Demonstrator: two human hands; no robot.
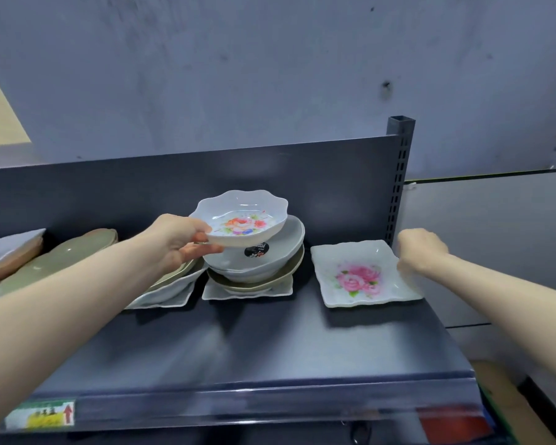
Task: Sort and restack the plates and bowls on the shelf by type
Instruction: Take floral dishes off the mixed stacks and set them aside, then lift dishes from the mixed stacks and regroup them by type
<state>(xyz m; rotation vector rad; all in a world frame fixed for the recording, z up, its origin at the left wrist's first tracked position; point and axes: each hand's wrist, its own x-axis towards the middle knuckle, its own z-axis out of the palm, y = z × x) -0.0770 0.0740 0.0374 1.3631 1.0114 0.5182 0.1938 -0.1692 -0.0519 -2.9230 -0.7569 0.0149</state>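
Note:
My left hand (180,242) grips the near rim of a white scalloped bowl with a flower print (241,216), holding it just above a mixed stack. That stack has a plain white bowl with a black sticker (260,255), beige dishes and a white square plate (247,292) at the bottom. A rectangular white plate with pink roses (363,273) lies flat on the dark shelf (270,342) to the right. My right hand (421,248) hovers at that plate's right edge, fingers curled, holding nothing I can see.
Left of the stack, green oval dishes (61,261) and a brownish plate (10,261) lean on a white square plate (170,292). A perforated upright post (398,178) and the shelf's back panel stand behind. A price label (40,414) sits on the shelf's front lip.

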